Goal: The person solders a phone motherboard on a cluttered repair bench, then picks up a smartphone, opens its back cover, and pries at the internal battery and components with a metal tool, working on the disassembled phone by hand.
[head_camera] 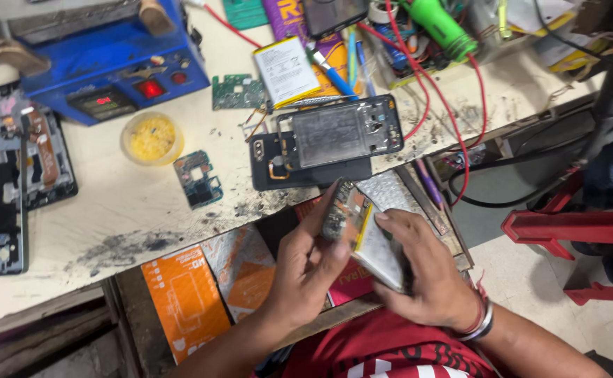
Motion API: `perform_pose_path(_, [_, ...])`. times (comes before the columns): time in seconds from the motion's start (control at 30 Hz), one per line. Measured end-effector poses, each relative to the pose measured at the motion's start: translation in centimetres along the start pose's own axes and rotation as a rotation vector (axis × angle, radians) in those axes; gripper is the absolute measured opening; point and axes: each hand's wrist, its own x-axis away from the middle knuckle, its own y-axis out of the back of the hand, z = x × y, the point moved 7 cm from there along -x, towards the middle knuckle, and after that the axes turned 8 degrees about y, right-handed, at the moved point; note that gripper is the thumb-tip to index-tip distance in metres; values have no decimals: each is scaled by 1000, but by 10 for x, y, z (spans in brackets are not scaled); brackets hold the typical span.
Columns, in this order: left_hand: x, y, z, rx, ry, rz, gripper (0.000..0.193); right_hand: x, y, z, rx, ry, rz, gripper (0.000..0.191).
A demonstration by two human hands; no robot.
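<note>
An opened phone (pixel 366 234) is sitting in both hands, just off the table (pixel 110 210) edge above an open drawer (pixel 201 287). Another phone frame (pixel 327 140), a circuit board (pixel 198 178) and a yellow tub (pixel 152 138) are lying nearby. The left hand (pixel 306 269) and right hand (pixel 425 273) are gripping it, fingers (pixel 397 220) curled closed around its edges.

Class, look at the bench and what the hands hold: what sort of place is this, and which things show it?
Most likely a phone repair workshop. Both hands hold an opened phone, another opened phone lies on the stained bench, and loose circuit boards sit near a blue heating machine.
</note>
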Motion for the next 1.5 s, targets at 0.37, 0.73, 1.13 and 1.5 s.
perform_pose_path(0.37, [-26, 4, 19, -401, 17, 203, 17, 47, -17, -40, -1045, -62, 110, 77])
perform_pose_path(0.73, [-39, 33, 59, -384, -216, 449, 32, 36, -23, -44, -1129, -20, 100, 81])
perform_pose_path(1.13, [-35, 2, 8, -694, -190, 149, 24, 32, -1, -36, -969, 42, 113, 72])
perform_pose_path(1.5, [-47, -53, -71, -989, -506, 229, 19, 23, 67, -19, -337, 188, 55, 67])
